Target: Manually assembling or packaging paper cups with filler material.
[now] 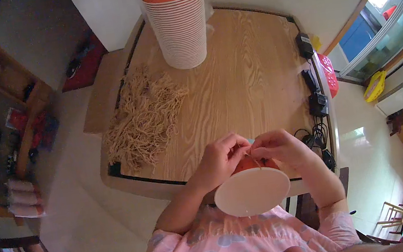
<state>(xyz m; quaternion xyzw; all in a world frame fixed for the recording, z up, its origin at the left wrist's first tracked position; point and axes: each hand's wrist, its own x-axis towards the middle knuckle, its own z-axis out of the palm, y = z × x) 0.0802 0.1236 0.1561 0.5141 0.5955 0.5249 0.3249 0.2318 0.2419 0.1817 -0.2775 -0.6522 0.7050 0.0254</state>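
A paper bucket (252,192), white inside and orange outside, is tilted in front of my chest with its mouth toward me. Both my hands meet at its far side. My left hand (224,154) is closed in a pinch, fingertips against those of the other hand. My right hand (277,147) pinches too, and a thin tan string (258,163) runs from between the fingertips across the orange wall. Whether the string passes through the bucket is hidden by my fingers. A loose heap of tan strings (144,118) lies on the table's left part.
A tall stack of nested paper buckets (180,31) stands at the far side of the wood-grain table (240,74). Black power adapters (318,104) and cables (319,138) line the right edge. Beyond that edge is a red plastic basket (328,74); chairs (402,216) stand far right.
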